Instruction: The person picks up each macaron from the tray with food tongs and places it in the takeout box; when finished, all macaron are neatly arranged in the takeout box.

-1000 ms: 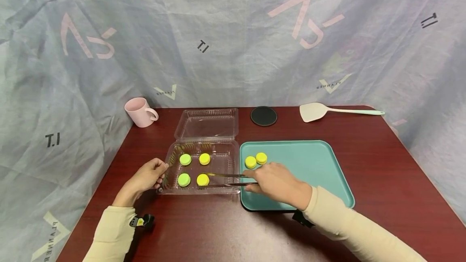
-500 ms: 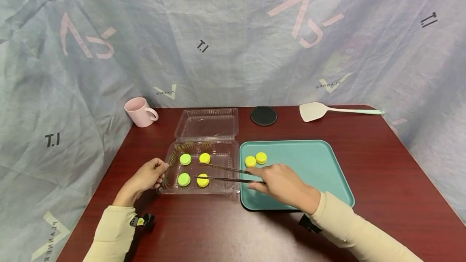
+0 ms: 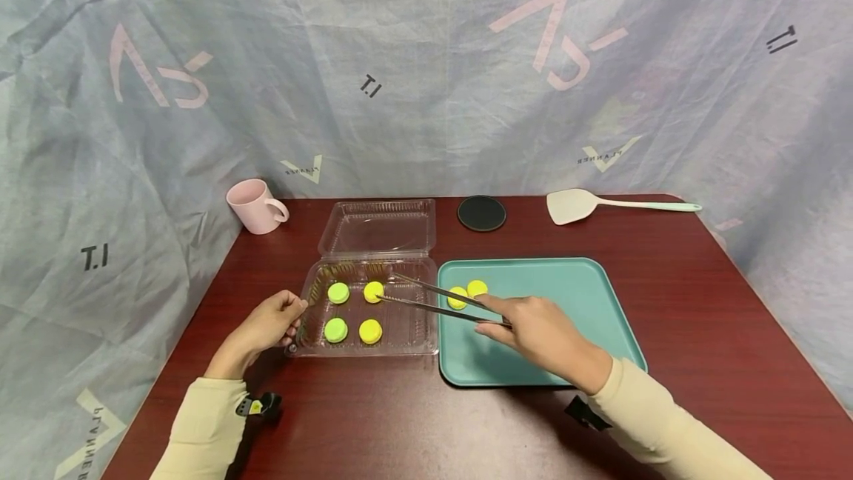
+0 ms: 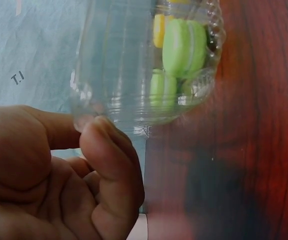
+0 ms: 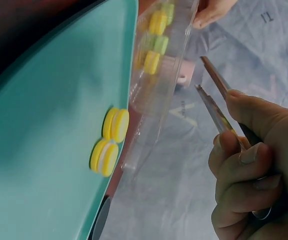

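My left hand (image 3: 269,323) pinches the left rim of a clear plastic clamshell box (image 3: 406,324) between thumb and fingertip, as the left wrist view shows close up. Two green macarons (image 3: 336,330) and two yellow macarons (image 3: 370,331) sit inside the box, whose lid (image 3: 380,228) lies folded back. My right hand (image 3: 546,335) grips a pair of metal tongs (image 5: 216,107). Their tips are apart with nothing between them, over the right part of the box in the head view. Two more yellow macarons (image 5: 104,157) rest side by side on a teal tray (image 3: 566,302).
A pink mug (image 3: 255,206) stands at the back left of the dark red table (image 3: 373,421). Behind the tray lie a round black coaster (image 3: 482,213) and a white spatula (image 3: 573,206) with a pale green handle end. A grey cloth (image 3: 426,80) hangs behind the table.
My right hand has drawn back to the right, and the tongs have lifted away from the front yellow macaron, leaving it in the box. My left hand has stayed at the rim.
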`<state>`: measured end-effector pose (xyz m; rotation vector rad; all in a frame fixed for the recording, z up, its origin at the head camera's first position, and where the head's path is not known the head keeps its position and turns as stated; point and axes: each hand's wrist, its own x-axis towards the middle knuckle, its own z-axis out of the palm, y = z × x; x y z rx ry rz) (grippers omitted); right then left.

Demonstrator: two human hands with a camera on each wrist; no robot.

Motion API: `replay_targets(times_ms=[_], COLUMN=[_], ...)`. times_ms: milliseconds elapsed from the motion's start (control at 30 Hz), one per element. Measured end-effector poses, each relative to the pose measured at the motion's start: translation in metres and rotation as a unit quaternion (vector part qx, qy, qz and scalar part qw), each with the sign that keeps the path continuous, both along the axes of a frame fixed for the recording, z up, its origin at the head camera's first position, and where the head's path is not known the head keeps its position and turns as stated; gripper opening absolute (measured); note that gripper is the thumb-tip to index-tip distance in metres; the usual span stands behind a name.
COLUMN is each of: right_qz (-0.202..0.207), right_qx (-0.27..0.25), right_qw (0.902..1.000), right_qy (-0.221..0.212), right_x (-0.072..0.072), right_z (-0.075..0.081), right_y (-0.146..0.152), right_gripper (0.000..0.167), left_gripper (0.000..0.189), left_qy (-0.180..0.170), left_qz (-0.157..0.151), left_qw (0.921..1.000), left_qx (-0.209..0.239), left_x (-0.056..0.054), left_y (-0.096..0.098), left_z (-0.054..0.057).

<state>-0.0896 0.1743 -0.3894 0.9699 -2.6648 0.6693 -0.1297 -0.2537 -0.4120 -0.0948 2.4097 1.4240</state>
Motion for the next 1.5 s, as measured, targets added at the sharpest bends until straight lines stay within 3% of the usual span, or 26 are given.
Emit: replay_targets(times_ms=[600,1500], right_qz=[-0.037,-0.139], right_qx=[-0.02,0.023], right_qw=[0.9991,0.9898], right_qy=[0.008,-0.017], right_x=[0.001,0.018], right_z=[-0.011,-0.029], right_y=[0.031,0.095], right_gripper=[0.038,0.04], left_gripper=[0.021,0.02], left_qy=[0.003,0.0], left_qz=[-0.003,0.006], left_qw=[1.0,1.0], left_qx=[-0.005,-0.006], left_x=[0.002,0.0], left_y=[0.0,0.001], left_z=[0.001,0.001])
